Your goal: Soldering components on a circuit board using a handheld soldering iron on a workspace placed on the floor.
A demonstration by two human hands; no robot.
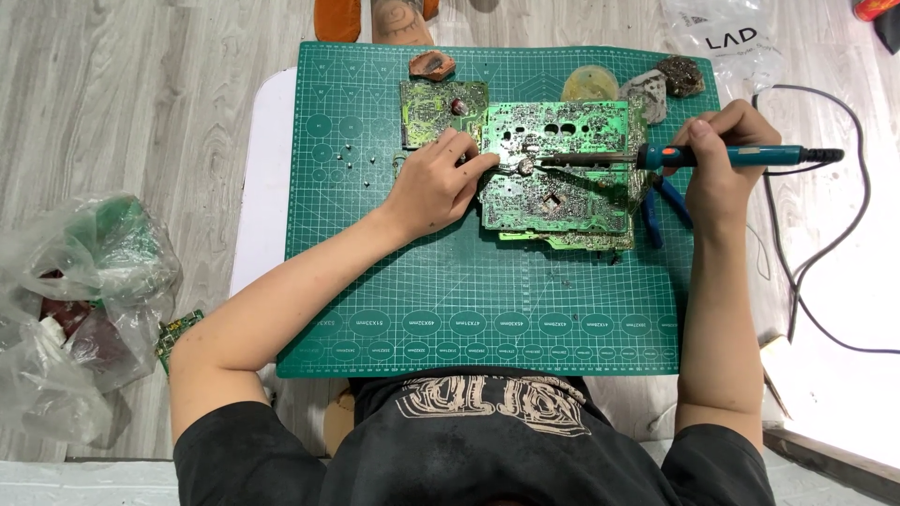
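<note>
Circuit board (pixel 562 178), large and green, lies solder side up on the green cutting mat (pixel 469 290) that covers the counter. The right hand (pixel 717 173) wraps its grip tight round the teal handle of a soldering iron (pixel 656 157), whose long axis runs level from right to left, its tip touching the board near the middle of the upper half. The left hand (pixel 436 183) rests at the board's left edge, its grip pinching a small thing at that spot; what it is I cannot tell. Both hands meet there, the left one nearer. A smaller board (pixel 431 111) lies just beyond, blue pliers (pixel 661 211) beside the right hand.
</note>
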